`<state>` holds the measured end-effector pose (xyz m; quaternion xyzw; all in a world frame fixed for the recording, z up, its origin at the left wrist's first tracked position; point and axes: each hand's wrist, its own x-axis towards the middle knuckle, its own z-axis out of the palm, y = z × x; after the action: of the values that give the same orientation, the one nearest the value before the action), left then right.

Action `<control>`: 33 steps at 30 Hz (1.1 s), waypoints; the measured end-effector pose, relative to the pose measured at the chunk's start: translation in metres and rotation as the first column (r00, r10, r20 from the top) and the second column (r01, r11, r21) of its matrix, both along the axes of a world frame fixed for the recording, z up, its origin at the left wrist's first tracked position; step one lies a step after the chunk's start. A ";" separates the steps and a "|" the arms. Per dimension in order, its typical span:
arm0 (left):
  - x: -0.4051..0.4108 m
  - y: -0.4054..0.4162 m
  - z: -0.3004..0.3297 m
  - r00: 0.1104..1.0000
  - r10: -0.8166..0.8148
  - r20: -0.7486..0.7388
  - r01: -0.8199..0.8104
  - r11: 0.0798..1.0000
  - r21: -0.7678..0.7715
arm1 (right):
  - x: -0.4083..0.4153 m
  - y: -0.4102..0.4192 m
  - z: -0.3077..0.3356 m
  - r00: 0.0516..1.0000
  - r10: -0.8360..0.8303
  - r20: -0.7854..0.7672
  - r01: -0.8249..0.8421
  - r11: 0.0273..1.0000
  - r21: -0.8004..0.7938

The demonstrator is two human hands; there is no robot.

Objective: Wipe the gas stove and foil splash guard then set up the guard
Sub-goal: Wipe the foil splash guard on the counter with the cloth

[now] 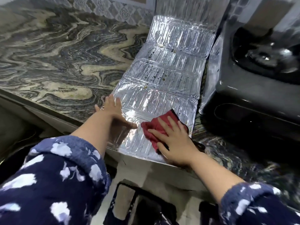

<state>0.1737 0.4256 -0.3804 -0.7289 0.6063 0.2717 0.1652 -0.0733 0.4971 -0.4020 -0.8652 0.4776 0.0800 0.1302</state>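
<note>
We see the foil splash guard (164,88) lying flat on the bench (56,59), embossed, shiny, with brown spots. Our right grip (173,140) presses, fingers spread, a red cloth (155,127) onto it; left grip (113,109) rests flat beside.

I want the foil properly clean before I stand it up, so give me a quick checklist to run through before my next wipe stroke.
1. Foil splash guard lying flat on the counter: ok.
2. Left hand pressing the guard's left edge to steady it: ok.
3. Red cloth under the right hand, on the near panel: ok.
4. Middle panels free of spots: not ok, dark and brown specks show there.
5. Far panel lying flat: not ok, it bends up against the wall.
6. Gas stove already wiped: cannot tell, blurred.
</note>
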 end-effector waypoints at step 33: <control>-0.008 0.020 -0.008 0.979 -0.078 0.190 0.103 0.986 -0.128 | 0.021 -0.065 -0.003 0.991 -0.130 -0.028 0.131 0.989 0.063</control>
<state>0.1659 0.4456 -0.3888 -0.7321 0.6384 0.1527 0.1823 -0.0527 0.4317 -0.4048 -0.8264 0.5318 0.0970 0.1575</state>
